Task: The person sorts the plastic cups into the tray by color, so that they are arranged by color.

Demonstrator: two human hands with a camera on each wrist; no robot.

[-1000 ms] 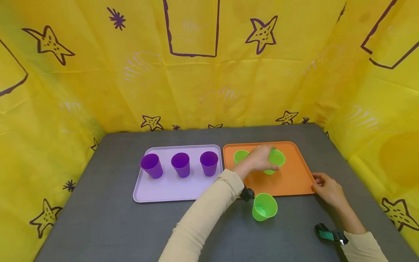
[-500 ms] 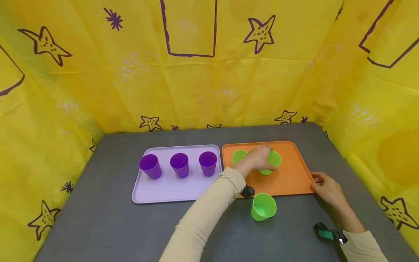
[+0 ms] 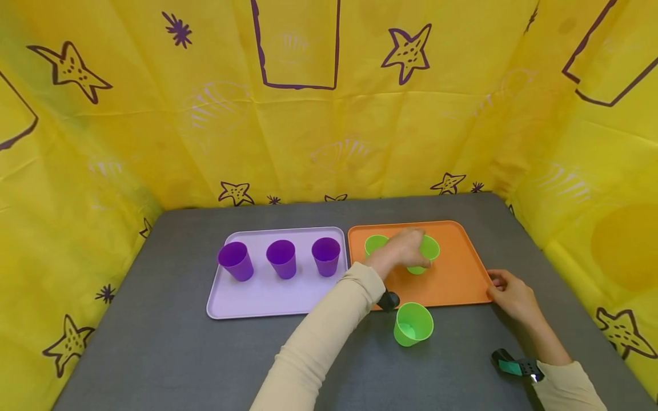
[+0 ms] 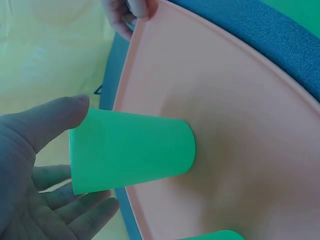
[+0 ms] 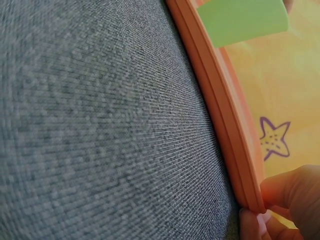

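Note:
My left hand reaches across the orange tray and holds a green cup from above. In the left wrist view the thumb lies at the rim of this cup, with the fingers round its other side. The cup stands upright, its base at the tray. Another green cup on the tray is partly hidden behind the left hand. My right hand grips the tray's near right corner, thumb on top of the rim and fingers below, as the right wrist view shows.
A third green cup stands on the grey table in front of the orange tray. Left of that tray lies a lilac tray bearing three purple cups in a row. Yellow cloth surrounds the table's back and sides.
The left hand and its green cup have shifted slightly left on the orange tray. The right hand keeps its grip on the corner. The whole view has drifted a little.

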